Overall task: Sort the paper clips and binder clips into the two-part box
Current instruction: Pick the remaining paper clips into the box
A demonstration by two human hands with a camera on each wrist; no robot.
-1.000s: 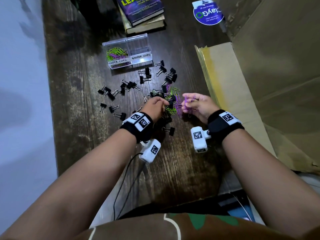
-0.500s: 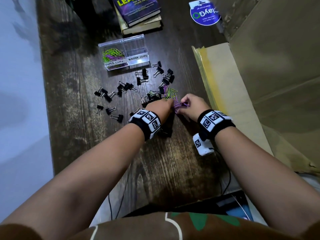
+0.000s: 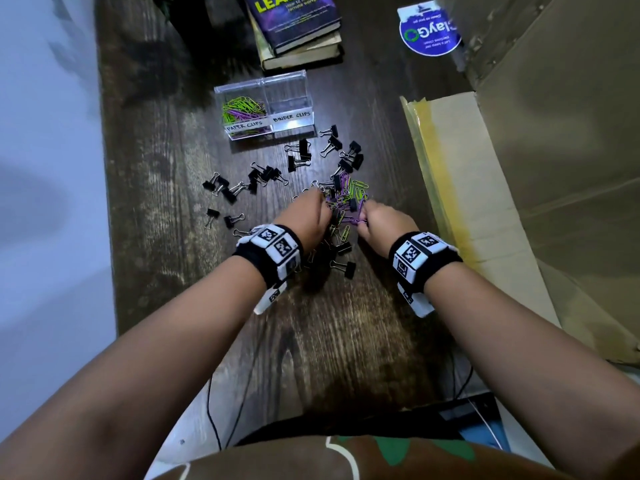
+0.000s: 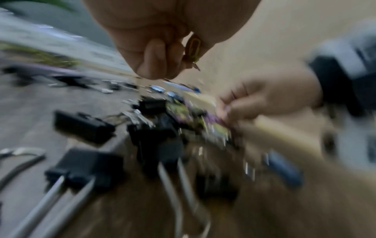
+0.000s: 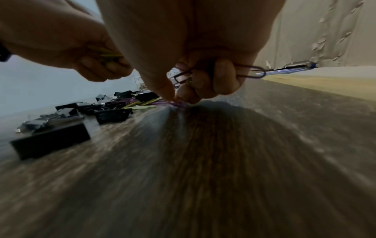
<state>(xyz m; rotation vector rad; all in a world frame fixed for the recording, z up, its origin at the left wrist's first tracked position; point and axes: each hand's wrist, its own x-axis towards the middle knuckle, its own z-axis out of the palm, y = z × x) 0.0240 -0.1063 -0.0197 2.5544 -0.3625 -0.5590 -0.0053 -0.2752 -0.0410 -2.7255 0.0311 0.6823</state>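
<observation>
Since the frame half a second back, we note both hands have drawn slightly apart over the mixed heap, the right hand now nearer the heap's right edge. It pinches a purple wire paper clip in its curled fingers while thumb and forefinger nip another purple clip lying on the dark wood-grain tabletop; we judge it is collecting several before one trip. The left hand is closed on yellow-green paper clips, apparently for the same reason.

The clear plastic two-part box stands beyond the heap, away from the person, labels facing them. Its paper-clip half already holds green and purple clips; its binder-clip half looks empty. The black binder clips lie scattered between heap and box and to the heap's left, seemingly left for later.
</observation>
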